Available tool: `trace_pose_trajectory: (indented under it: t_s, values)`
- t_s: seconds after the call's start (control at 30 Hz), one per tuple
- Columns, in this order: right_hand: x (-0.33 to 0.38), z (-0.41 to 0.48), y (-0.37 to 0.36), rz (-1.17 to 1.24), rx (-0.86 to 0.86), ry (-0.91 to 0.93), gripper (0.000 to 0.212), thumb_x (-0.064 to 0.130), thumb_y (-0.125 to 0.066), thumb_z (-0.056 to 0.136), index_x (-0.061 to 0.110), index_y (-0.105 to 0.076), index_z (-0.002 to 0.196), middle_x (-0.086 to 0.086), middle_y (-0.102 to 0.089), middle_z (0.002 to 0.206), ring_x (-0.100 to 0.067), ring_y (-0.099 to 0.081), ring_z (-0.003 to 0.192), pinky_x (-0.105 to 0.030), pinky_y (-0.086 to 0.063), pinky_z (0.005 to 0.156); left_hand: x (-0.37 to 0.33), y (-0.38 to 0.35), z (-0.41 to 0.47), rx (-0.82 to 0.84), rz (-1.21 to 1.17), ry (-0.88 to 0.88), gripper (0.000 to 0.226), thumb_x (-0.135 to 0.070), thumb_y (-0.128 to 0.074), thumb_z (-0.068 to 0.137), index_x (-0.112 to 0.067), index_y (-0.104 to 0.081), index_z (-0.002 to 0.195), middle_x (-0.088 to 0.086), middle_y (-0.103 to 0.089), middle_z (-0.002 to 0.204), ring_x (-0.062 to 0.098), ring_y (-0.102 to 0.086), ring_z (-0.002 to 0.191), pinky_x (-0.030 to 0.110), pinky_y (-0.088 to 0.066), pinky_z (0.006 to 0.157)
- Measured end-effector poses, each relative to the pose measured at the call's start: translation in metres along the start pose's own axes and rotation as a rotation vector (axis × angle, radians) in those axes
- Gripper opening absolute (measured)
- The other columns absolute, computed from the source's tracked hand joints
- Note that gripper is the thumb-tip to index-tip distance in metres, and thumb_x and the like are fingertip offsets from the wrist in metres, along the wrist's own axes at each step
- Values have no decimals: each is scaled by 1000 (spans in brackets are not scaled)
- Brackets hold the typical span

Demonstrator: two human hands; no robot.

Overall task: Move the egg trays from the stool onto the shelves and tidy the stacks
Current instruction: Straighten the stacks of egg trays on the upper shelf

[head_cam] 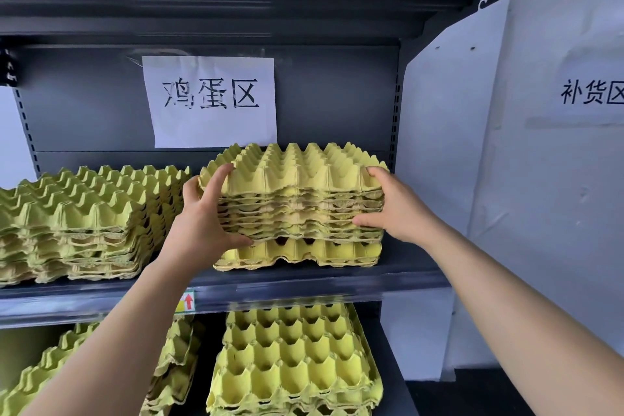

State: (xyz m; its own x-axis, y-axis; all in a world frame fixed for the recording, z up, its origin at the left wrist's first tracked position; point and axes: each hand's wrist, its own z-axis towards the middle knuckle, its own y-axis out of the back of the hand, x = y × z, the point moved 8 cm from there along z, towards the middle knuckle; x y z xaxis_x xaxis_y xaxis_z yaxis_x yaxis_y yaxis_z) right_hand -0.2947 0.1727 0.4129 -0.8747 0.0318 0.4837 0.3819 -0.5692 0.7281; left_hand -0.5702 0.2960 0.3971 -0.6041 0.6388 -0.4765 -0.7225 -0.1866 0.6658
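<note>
1 egg-tray stack was logged on the shelf, gripped at 9 o'clock by the left hand and at 3 o'clock by the right hand.

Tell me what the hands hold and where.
A stack of egg trays, gripped by both hands: the left hand at its front left corner, the right hand at its front right corner.

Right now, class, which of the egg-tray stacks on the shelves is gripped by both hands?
The right stack on the upper shelf, below the paper sign: the left hand and right hand grip its sides. No hand holds the others.
</note>
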Motion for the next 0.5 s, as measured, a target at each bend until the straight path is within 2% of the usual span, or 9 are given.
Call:
trace_pose_trajectory:
  t_s: [0.2, 0.37, 0.5]
  values:
    - [-5, -3, -20, -81, 72, -41, 90, 35, -75, 79, 28, -14, 145, -3, -22, 151, -24, -38, 130, -33, -38, 99, 12, -19, -5, 43, 59, 0, 127, -33, -92, 56, -52, -3, 144, 13, -3, 154, 37, -63, 91, 42, -51, 85]
    - [-1, -6, -28, -175, 118, -37, 91, 38, -72, 81, 26, -10, 146, -7, -17, 153, -26, -42, 127, -32, -39, 98, 23, -30, -11, 90, 15, 10, 125, -29, -90, 61, -50, 0, 146, 16, -2, 154, 39, -60, 104, 44, -49, 92]
    - [-3, -9, -26, -171, 149, -39, 93, 45, -70, 80, 28, -9, 148, -5, -16, 155, -24, -37, 133, -34, -36, 102, 21, -26, -10, 89, -31, -19, 116, -46, -85, 63, -48, -4, 146, 16, -9, 153, 36, -57, 107, 43, -47, 94]
